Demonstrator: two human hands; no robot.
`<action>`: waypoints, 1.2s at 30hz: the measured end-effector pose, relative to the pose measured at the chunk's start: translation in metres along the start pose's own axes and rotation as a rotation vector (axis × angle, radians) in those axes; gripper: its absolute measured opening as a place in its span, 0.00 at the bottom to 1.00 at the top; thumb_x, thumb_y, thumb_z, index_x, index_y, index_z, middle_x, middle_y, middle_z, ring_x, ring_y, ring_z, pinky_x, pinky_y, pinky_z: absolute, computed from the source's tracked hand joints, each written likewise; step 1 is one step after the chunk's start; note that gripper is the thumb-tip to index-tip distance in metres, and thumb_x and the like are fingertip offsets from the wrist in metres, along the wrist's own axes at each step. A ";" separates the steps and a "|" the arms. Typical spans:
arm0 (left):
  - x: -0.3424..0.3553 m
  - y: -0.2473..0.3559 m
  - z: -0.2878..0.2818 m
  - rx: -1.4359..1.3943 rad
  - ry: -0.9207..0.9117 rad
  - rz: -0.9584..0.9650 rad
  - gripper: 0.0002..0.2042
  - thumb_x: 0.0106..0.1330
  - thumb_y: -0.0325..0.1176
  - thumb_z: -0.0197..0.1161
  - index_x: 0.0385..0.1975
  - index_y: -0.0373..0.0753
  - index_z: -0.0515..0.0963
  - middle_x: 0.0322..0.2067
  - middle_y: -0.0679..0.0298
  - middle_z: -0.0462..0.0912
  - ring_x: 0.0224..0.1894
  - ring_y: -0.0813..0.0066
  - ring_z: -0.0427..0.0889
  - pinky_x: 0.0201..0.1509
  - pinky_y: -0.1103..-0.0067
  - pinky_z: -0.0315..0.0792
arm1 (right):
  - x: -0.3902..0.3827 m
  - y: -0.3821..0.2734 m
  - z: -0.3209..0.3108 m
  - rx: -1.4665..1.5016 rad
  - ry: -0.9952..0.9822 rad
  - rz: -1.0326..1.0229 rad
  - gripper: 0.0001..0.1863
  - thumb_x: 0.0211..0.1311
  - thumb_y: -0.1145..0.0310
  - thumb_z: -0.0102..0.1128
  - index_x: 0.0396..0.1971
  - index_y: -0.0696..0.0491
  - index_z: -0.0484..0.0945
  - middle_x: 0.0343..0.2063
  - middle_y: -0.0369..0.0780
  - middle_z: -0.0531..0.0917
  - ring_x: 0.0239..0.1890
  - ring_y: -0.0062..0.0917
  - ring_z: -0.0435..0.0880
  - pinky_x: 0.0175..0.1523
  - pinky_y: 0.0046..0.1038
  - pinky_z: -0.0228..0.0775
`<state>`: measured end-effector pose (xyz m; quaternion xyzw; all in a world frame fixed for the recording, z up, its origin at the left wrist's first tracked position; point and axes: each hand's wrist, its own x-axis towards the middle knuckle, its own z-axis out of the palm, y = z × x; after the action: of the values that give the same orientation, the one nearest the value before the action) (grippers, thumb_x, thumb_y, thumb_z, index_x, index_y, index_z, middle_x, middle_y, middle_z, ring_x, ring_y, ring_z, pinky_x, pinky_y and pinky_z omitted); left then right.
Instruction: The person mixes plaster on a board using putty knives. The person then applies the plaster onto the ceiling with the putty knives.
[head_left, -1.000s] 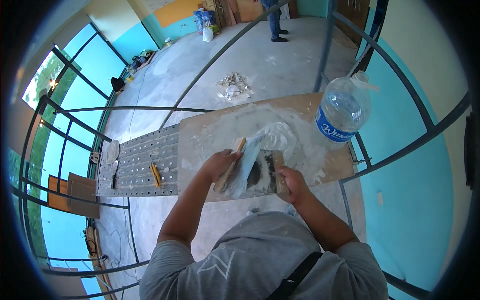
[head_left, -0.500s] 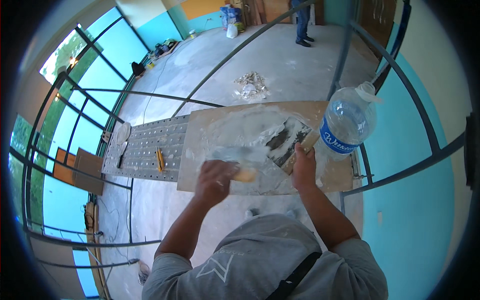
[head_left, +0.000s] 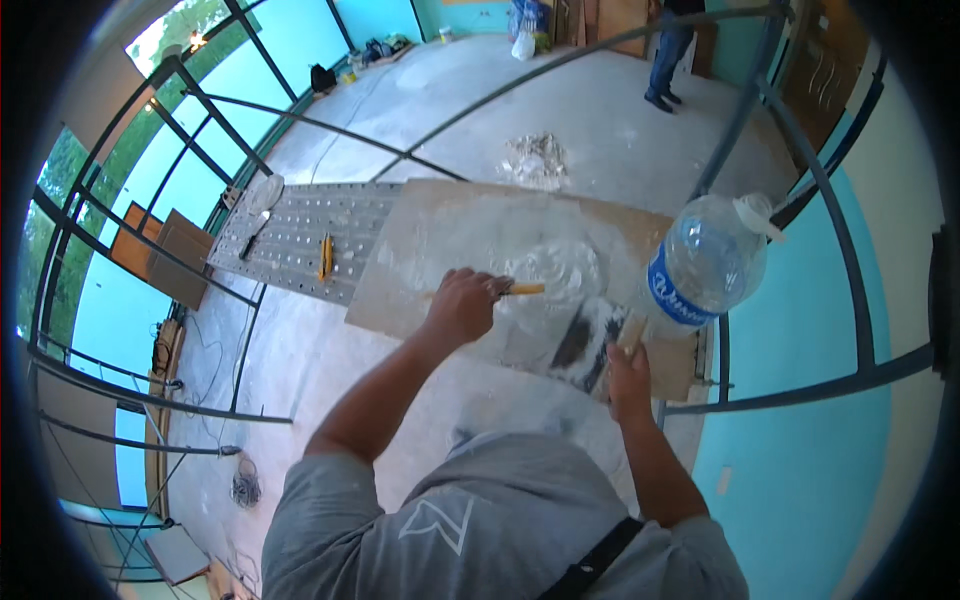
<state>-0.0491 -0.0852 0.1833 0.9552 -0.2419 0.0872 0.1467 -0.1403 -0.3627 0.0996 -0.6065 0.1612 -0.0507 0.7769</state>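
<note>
My left hand (head_left: 463, 308) is closed around a tool with a wooden handle (head_left: 526, 289); its blade is blurred or hidden. It is over a tan board (head_left: 385, 290) smeared with white paste. A swirled, wet patch of the paste (head_left: 572, 268) lies just beyond the tool. My right hand (head_left: 628, 382) grips the wooden back of a wide putty knife (head_left: 632, 332). That knife's blade, dark and streaked with paste, tilts over the board's near right part. Beside it, a large clear plastic water bottle (head_left: 705, 250) with a blue label stands at the board's right end.
A perforated metal platform (head_left: 300, 205) extends left under the board, bearing a yellow utility knife (head_left: 326, 257) and a narrow putty knife (head_left: 254, 236). Dark scaffold bars (head_left: 840, 230) surround me. Debris (head_left: 537, 160) lies on the floor below, and a person (head_left: 672, 60) stands farther off.
My left hand has moved away from me over the board with its tool. The wide putty knife has come nearer the board's near edge. The whole view has shifted and tilted.
</note>
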 end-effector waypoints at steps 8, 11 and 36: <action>-0.026 -0.029 0.023 -1.187 0.667 -0.625 0.13 0.60 0.30 0.62 0.42 0.32 0.73 0.31 0.60 0.80 0.30 0.72 0.79 0.37 0.75 0.74 | -0.016 0.014 0.016 0.495 -0.283 0.406 0.23 0.65 0.63 0.55 0.57 0.54 0.67 0.49 0.39 0.77 0.51 0.29 0.77 0.57 0.33 0.70; -0.036 -0.002 0.011 -1.699 0.465 -0.835 0.14 0.61 0.30 0.62 0.44 0.33 0.72 0.35 0.60 0.79 0.33 0.72 0.81 0.36 0.77 0.76 | -0.038 -0.010 0.063 0.605 -0.437 0.407 0.24 0.68 0.59 0.49 0.60 0.54 0.63 0.52 0.41 0.75 0.55 0.33 0.75 0.61 0.37 0.66; -0.116 -0.425 0.024 0.069 0.308 -0.818 0.12 0.58 0.30 0.53 0.40 0.37 0.76 0.40 0.50 0.79 0.43 0.51 0.79 0.47 0.62 0.73 | -0.062 0.033 0.195 0.384 0.174 -0.108 0.30 0.59 0.64 0.54 0.60 0.62 0.62 0.57 0.53 0.69 0.60 0.43 0.69 0.66 0.38 0.55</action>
<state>0.0599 0.3145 0.0325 0.9526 0.1838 0.1714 0.1716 -0.1419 -0.1570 0.1213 -0.4487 0.1821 -0.1743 0.8574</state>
